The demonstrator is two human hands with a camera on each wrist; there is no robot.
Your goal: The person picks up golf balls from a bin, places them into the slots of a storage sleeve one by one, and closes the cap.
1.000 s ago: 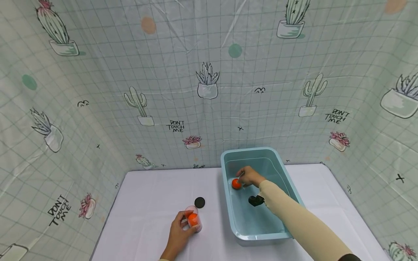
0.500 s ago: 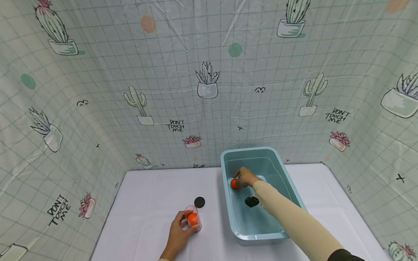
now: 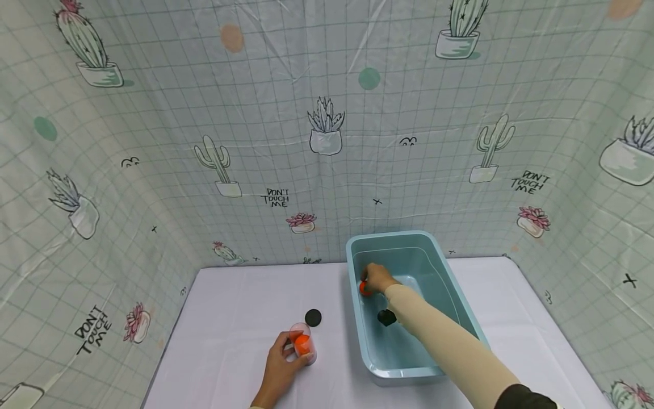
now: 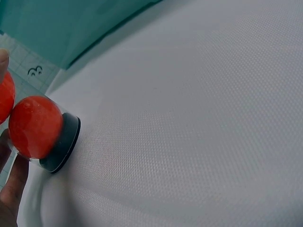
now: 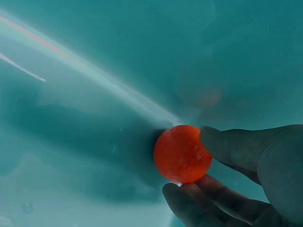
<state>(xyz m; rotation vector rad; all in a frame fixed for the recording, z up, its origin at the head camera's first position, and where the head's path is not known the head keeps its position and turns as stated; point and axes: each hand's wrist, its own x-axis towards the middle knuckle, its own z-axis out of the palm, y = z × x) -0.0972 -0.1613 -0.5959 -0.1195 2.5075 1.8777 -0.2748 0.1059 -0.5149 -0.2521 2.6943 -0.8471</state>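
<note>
My left hand [image 3: 280,363] grips a clear cylindrical container [image 3: 300,328] standing on the white table. Orange balls show through its wall; in the left wrist view, one orange ball [image 4: 35,126] sits just above the dark base [image 4: 66,144] and another lies partly cut off above it. Inside the blue-green bin [image 3: 359,335], my right hand [image 3: 379,278] pinches a loose orange ball [image 3: 364,288] near the left wall. The right wrist view has the thumb on one side of this ball [image 5: 182,153] and fingertips beneath it. A black round disc [image 3: 313,317] lies just behind the container.
The bin stands right of the container, its raised rim between my hands. A dark object [image 3: 386,317] shows under my right wrist and moves with it. White cloth covers the table [image 3: 230,318], and a cactus-print curtain [image 3: 327,182] encloses the back and sides.
My right hand has moved left in the bin and closed its fingers on the loose ball, which shifted slightly left towards the wall. My left hand and the container have stayed put.
</note>
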